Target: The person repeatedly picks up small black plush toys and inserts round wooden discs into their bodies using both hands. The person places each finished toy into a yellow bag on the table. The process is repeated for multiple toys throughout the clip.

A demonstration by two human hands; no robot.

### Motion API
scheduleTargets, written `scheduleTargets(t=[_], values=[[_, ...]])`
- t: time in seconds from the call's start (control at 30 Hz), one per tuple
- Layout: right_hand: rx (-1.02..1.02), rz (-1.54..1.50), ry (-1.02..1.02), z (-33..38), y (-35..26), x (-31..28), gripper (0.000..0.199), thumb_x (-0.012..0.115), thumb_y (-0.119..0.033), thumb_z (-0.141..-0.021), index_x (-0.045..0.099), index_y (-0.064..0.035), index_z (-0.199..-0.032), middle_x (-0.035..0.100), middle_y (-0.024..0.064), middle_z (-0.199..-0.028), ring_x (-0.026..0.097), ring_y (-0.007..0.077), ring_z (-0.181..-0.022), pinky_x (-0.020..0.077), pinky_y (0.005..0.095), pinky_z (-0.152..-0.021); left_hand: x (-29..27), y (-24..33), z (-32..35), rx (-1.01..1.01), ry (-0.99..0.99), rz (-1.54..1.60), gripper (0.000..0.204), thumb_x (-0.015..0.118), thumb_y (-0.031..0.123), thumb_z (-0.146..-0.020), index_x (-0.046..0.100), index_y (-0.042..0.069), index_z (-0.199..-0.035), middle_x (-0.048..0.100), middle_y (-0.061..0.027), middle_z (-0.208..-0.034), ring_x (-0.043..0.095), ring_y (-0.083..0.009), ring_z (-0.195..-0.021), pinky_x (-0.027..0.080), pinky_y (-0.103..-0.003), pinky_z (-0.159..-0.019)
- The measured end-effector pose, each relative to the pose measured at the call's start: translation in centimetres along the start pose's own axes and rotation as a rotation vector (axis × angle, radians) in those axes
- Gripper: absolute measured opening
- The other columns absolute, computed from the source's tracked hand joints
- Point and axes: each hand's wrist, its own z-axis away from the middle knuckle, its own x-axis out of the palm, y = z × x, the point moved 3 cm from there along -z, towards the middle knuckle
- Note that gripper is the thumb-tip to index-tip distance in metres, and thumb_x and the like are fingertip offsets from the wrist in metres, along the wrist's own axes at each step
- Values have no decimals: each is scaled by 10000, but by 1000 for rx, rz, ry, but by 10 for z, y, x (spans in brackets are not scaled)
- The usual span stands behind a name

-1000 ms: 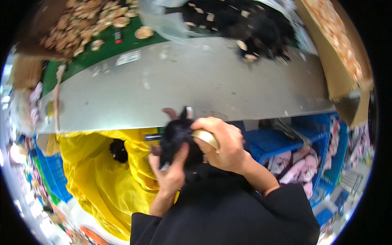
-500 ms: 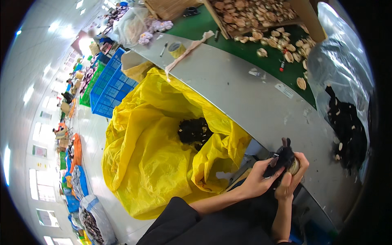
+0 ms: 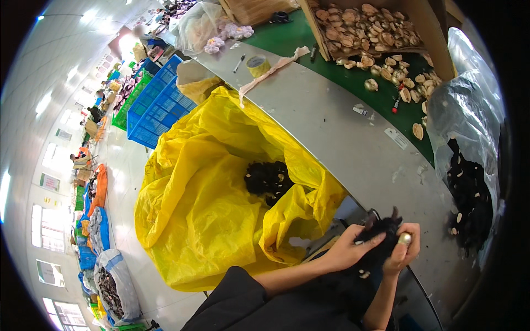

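Close to my body, at the near edge of the grey table, my left hand [image 3: 353,248] is closed around a small black plush piece [image 3: 385,234] with fluffy fur and a short upright tip. A small white tag or patch shows by the left fingers. Beside it, my right hand [image 3: 403,255] pinches a shiny gold rounded piece [image 3: 405,238], like a shell or ball, between thumb and fingers. Whether the right hand also touches the plush is unclear. Left of the hands, a large yellow bag [image 3: 204,220] gapes, with black plush pieces [image 3: 269,179] inside.
A cardboard box [image 3: 439,41] of gold shell pieces stands on the green mat [image 3: 331,80], several spilled out. At right, a clear plastic bag [image 3: 464,94] holds more black plush pieces. Tape roll [image 3: 258,66] and pen [image 3: 239,63] lie on the table [image 3: 342,143]. Blue crates [image 3: 157,110] stand beyond.
My right hand has turned and drawn slightly apart from the left, with the gold piece now showing at its fingertips. The plush has tilted in my left hand. The whole view has shifted a little.
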Motion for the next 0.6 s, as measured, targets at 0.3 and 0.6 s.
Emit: scheduleTargets(t=[0.3, 0.6], values=[[530, -816, -115, -4, -25, 9, 419, 594, -400, -877, 486, -40, -1063, 461, 10, -669, 403, 80, -524, 323, 220, -466, -17, -38, -15, -120, 375, 358, 377, 645, 160, -996, 580, 3, -1332, 667, -107, -1225, 658, -216, -1115, 539, -349, -956], [454, -441, -241, -5, -40, -5, 377, 627, -115, -950, 540, 71, -1265, 602, 78, -779, 525, 78, -626, 435, 226, -555, 10, -10, -19, 12, 42, 475, 646, 651, 282, -978, 353, 29, -1492, 417, -126, -1544, 495, -295, -1358, 414, -416, -1143]])
